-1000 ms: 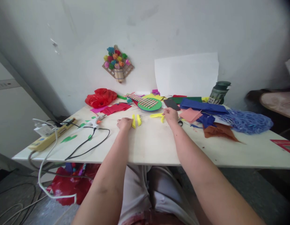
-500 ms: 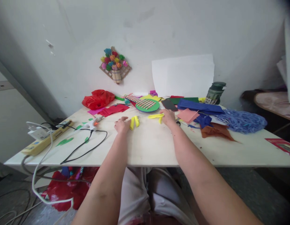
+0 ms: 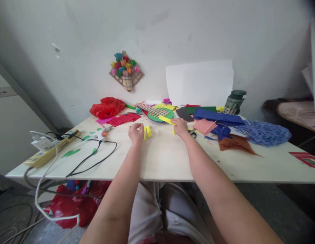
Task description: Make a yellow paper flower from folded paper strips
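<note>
My right hand [image 3: 180,128] is closed on a yellow paper strip [image 3: 165,119], which sticks out to the left over the edge of a green round piece. Another bit of yellow shows under its fingers. My left hand [image 3: 136,133] is curled in a pinch just left of a folded yellow paper piece [image 3: 148,132]; whether anything is between its fingertips is hidden. Black-handled scissors [image 3: 193,134] lie beside my right wrist, partly covered. Behind both hands rests the green round piece with a lattice of thin sticks [image 3: 158,113].
Left are a glue gun [image 3: 99,135] with a looped black cord, a power strip [image 3: 53,149], green paper leaves and red plastic [image 3: 107,107]. Coloured paper, blue yarn [image 3: 268,132] and a dark green bottle [image 3: 234,102] lie right. A flower craft [image 3: 125,71] hangs on the wall.
My left hand has shifted slightly right and its fingers have drawn together. In my right hand the yellow strip has risen and tilted, its free end now overlapping the green piece.
</note>
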Tool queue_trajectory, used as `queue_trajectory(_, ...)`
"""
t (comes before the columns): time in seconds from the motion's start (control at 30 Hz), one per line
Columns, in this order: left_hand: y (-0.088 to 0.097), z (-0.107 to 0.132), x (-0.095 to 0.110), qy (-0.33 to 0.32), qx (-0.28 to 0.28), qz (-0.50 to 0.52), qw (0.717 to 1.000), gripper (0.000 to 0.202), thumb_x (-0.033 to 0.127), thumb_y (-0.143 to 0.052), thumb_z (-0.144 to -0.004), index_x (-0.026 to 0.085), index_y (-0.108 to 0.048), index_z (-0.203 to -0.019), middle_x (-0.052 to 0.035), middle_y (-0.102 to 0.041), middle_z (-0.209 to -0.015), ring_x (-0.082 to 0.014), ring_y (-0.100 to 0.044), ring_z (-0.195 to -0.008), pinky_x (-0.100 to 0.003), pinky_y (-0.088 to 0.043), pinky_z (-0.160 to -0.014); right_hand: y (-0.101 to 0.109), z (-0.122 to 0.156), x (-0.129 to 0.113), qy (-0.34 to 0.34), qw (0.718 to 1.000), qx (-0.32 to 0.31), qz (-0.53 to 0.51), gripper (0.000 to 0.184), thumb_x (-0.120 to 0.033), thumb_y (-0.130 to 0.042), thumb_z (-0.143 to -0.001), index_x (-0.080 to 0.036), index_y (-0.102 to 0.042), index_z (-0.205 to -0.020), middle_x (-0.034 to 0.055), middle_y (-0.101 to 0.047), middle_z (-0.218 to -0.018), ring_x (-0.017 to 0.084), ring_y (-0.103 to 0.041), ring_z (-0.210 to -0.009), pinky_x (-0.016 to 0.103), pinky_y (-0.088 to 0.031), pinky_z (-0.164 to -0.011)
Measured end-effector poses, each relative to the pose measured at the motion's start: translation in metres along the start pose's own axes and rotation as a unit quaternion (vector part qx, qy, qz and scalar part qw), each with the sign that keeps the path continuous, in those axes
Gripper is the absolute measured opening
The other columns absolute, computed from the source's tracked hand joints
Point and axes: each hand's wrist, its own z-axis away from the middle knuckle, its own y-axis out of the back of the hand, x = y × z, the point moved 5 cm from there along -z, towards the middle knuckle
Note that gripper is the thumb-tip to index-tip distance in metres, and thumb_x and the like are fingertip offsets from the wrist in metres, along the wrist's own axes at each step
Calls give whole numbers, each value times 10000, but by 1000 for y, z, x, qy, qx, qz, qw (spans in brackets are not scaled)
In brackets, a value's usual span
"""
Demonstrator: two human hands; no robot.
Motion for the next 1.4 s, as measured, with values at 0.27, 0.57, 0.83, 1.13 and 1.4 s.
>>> queue_trajectory(0.27, -30, 12, -2, 93, -171, 242, 950, 251, 388, -563, -688, 138, -590, -705, -49, -642, -650, -126, -579, -481, -233, -447, -501, -11, 2, -31, 72, 992, -14, -106, 478, -36, -402, -633, -200, -649, -1008, 25, -597, -1132, 196, -530, -1032, 350, -412, -915)
queue_trajectory(0.57, -40, 22, 4, 187, -258, 407, 856, 432, 322, -702, -601, 102, -545, -938, -100, -650, -844, -134, -614, -549, -271, -498, -565, -11, 10, -52, 121, 980, -61, -142, 530, -37, -420, -625, -176, -599, -1104, 58, -548, -1207, 209, -505, -1098, 370, -397, -948)
queue_trajectory(0.83, -41, 22, 5, 218, -249, 480, 812, 344, 251, -694, -595, 124, -503, -851, -46, -625, -711, -156, -633, -574, -251, -487, -555, -14, 10, -60, 173, 951, -67, -246, 484, -19, -439, -607, -217, -660, -990, 25, -612, -1116, 160, -561, -1029, 313, -417, -933)
queue_trajectory(1.13, -40, 22, 1, 227, -239, 495, 804, 252, 153, -620, -564, 121, -531, -797, -32, -631, -619, -142, -620, -537, -234, -487, -537, -14, 9, -63, 179, 946, -74, -260, 403, -21, -455, -607, -233, -698, -849, 12, -664, -1000, 165, -596, -961, 331, -440, -899)
queue_trajectory(1.4, -37, 20, 0, 239, -212, 492, 810, 187, 134, -605, -560, 119, -522, -726, -12, -611, -560, -142, -617, -523, -246, -502, -553, 8, -1, -36, 108, 953, 22, -281, 430, -1, -402, -599, -211, -688, -843, 18, -624, -1075, 150, -559, -1012, 295, -443, -882)
